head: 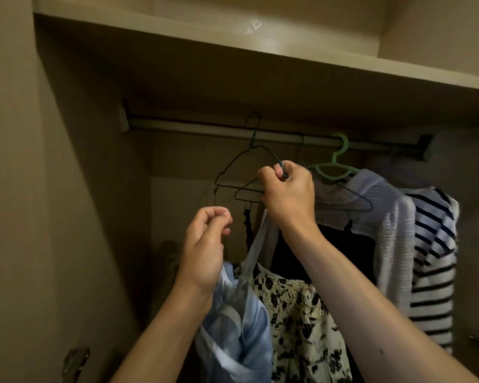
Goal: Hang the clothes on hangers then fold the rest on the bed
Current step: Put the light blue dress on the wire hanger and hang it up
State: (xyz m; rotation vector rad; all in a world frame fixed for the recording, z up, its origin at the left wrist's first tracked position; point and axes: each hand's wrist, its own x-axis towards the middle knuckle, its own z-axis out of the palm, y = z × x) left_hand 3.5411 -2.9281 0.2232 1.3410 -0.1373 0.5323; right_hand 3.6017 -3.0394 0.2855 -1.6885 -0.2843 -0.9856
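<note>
I look into an open wardrobe with a rail (pixel 194 128) across its top. My right hand (pixel 288 193) is raised and grips a thin dark wire hanger (pixel 249 150) that hooks on the rail; a pale strap of a light blue garment (pixel 233 322) runs up under this hand. My left hand (pixel 206 244) is lower and to the left, its fingers curled with thumb and fingertips pinched together; whether a strap lies between them cannot be made out. The blue garment hangs down between my forearms.
A black-and-white floral top (pixel 296 313) hangs behind the blue one. Further right hang a pale ribbed shirt (pixel 393 233) on a green plastic hanger (pixel 335 161) and a navy striped top (pixel 432 261). A shelf (pixel 260 48) runs above the rail. The wardrobe's left wall (pixel 75 189) is near.
</note>
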